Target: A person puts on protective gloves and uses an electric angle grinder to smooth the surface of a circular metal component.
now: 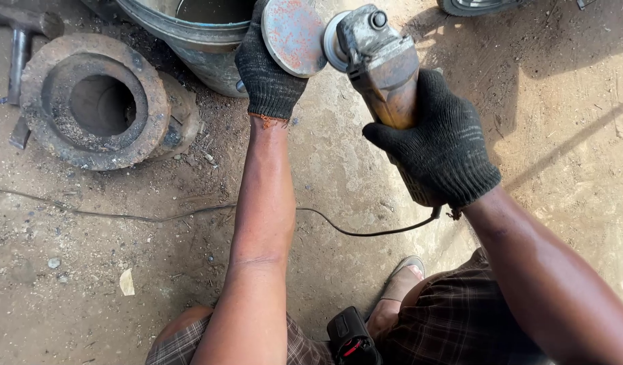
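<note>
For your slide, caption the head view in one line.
Gloved right hand grips an angle grinder; gloved left hand holds its disc.

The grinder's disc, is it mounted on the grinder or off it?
Mounted. The disc sits at the grinder head; the gloved left hand touches it, the right hand grips the body.

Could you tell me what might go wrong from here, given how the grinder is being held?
1. The left hand, in only a knit glove, sits right at the grinding disc; no guard shows on that side, so a spin-up could catch the glove.
2. The power cord trails across the dirt under the arms, beside the sandalled foot; it could snag or trip.
3. The right hand alone grips the grinder body, so a kick might twist it loose.
</note>
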